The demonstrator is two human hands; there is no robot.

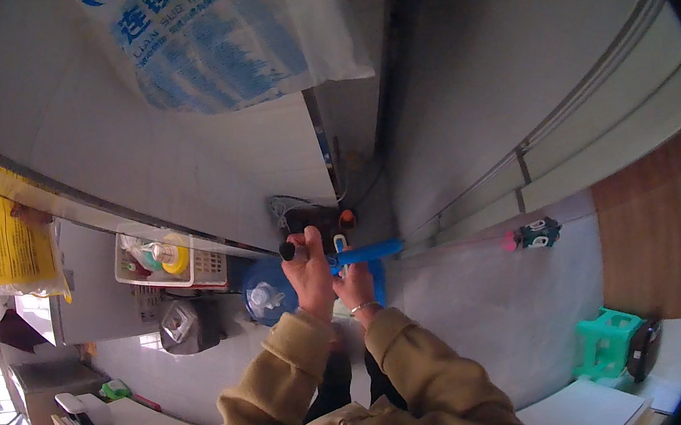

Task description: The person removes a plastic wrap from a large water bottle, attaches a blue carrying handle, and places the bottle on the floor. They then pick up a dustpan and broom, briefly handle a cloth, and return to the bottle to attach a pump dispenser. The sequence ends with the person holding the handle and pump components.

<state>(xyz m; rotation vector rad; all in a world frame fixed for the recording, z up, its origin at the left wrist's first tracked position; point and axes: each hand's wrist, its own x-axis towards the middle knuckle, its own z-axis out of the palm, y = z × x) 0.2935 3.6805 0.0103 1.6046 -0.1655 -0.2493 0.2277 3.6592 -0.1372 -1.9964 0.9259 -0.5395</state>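
Note:
My left hand (311, 278) is closed around a rod whose round dark end (287, 251) sticks out past the thumb. Beside it, slightly to the right and lower, my right hand (355, 286) has its fingers curled in; what they hold is hard to make out. A bright blue bar (370, 252) lies crosswise just beyond the right hand, next to a small pale, blue-edged piece (340, 244). Whether these join the rod is hidden by my hands. A blue bucket (253, 303) with crumpled white plastic in it stands left of my left hand.
A white basket (212, 269) with bottles stands to the left, above a dark bag-lined bin (194, 339). Tangled cables (288, 208) lie ahead by the wall. A printed plastic bag (234, 54) hangs overhead. To the right are a green stool (605, 343) and a dark-green patterned item (539, 233).

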